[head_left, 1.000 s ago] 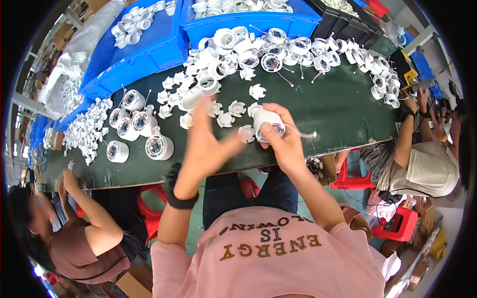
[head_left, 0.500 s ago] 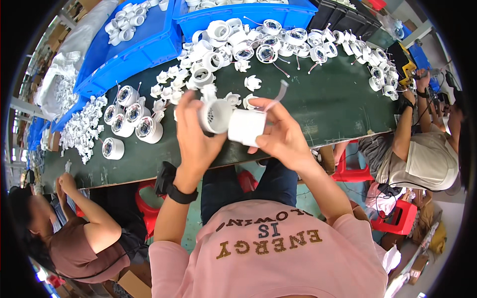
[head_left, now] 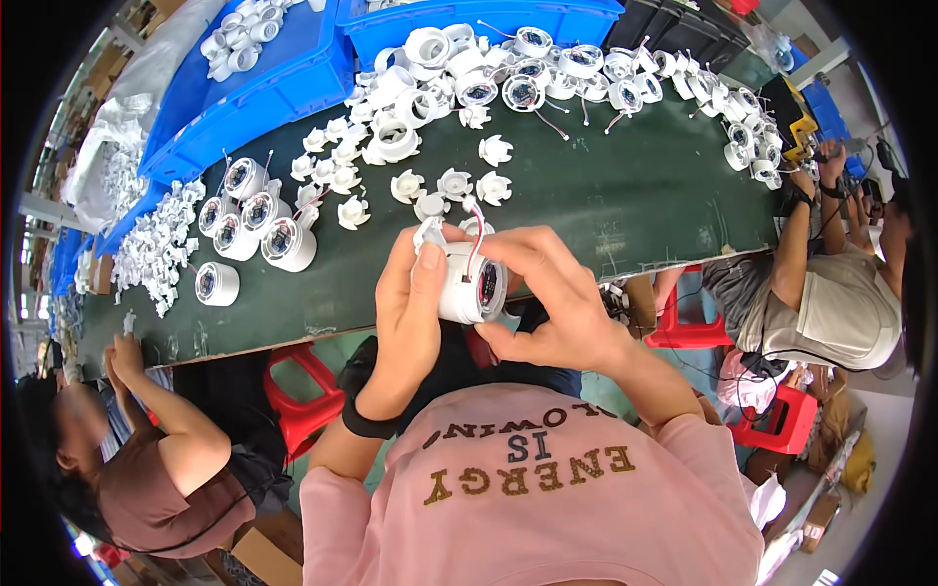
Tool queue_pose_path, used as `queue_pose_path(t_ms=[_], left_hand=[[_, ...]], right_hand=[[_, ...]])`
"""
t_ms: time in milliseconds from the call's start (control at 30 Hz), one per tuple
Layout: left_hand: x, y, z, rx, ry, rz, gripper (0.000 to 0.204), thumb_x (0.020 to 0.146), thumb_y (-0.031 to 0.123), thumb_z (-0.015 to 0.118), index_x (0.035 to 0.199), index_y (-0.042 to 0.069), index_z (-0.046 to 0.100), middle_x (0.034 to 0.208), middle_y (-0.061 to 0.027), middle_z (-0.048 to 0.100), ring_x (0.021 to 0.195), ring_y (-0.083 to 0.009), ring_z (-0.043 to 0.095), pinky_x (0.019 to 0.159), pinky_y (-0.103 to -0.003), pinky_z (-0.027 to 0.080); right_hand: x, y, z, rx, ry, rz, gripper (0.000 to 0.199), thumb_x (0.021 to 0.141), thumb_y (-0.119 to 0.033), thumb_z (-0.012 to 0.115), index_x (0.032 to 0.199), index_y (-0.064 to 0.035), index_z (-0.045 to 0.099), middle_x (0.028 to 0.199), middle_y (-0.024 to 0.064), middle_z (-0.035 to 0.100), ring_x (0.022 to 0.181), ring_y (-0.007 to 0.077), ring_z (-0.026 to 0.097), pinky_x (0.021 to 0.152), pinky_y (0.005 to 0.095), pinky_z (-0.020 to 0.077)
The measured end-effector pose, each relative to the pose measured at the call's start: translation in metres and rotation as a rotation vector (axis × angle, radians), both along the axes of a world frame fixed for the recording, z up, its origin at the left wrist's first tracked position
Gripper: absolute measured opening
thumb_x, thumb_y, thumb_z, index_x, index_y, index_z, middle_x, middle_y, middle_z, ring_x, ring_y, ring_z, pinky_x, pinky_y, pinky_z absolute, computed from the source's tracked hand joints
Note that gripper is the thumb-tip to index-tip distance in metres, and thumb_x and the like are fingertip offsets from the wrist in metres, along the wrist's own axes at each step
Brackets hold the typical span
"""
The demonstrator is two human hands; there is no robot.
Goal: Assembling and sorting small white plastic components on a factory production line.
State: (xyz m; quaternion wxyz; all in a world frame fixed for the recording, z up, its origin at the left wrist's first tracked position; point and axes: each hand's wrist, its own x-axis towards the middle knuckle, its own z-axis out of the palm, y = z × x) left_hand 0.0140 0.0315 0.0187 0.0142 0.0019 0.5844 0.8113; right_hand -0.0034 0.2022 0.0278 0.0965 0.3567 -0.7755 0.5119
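Observation:
A white cylindrical lamp-like housing is held between my two hands over the table's near edge. Its round face, with a dark circuit board inside a clear ring, points right. A thin red-and-white wire lead rises from its side. My left hand grips the housing's left side, thumb on top. Beside that thumb shows a small white piece; whether it is separate from the housing, I cannot tell. My right hand curves around the right side, fingertips above and thumb below. White claw-shaped parts lie just beyond.
On the dark green table, several finished-looking housings stand left, near a heap of small white pieces. White rings and wired units line the back, before blue bins. Co-workers sit left and right.
The two white pieces held apart, one in each hand, are now together as one housing. It has turned so its circuit face shows on the right. Both hands have drawn nearer to me.

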Motion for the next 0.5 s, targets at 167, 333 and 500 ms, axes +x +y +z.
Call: queue_pose_path(t_ms=[167, 333, 500], left_hand=[[0.008, 0.007, -0.006, -0.251, 0.286, 0.157, 0.03, 0.097, 0.024, 0.044, 0.109, -0.002, 0.053, 0.102, -0.0085, 0.057, 0.089, -0.0129, 0.053, 0.079, -0.028, 0.043], [0.006, 0.003, -0.019, -0.428, 0.542, 0.231, 0.032, 0.094, 0.023, 0.047, 0.108, -0.005, 0.053, 0.103, -0.0171, 0.056, 0.091, -0.0231, 0.054, 0.079, -0.034, 0.044], [0.005, 0.002, -0.023, -0.465, 0.625, 0.247, 0.033, 0.093, 0.023, 0.047, 0.108, -0.007, 0.053, 0.103, -0.0204, 0.056, 0.09, -0.027, 0.054, 0.08, -0.036, 0.044]], right_hand=[[0.007, 0.001, -0.002, -0.009, -0.041, 0.012, 0.064, 0.069, -0.01, 0.079, 0.124, 0.0045, 0.049, 0.113, 0.0167, 0.052, 0.085, 0.0214, 0.059, 0.066, 0.0306, 0.0556], [0.01, 0.003, -0.002, -0.005, -0.135, 0.079, 0.064, 0.073, -0.01, 0.077, 0.127, 0.0057, 0.046, 0.112, 0.0157, 0.05, 0.085, 0.0192, 0.059, 0.067, 0.0296, 0.0547], [0.011, 0.002, -0.006, -0.042, -0.15, 0.1, 0.063, 0.075, -0.009, 0.075, 0.129, 0.0066, 0.045, 0.111, 0.015, 0.049, 0.085, 0.019, 0.059, 0.068, 0.0293, 0.054]])
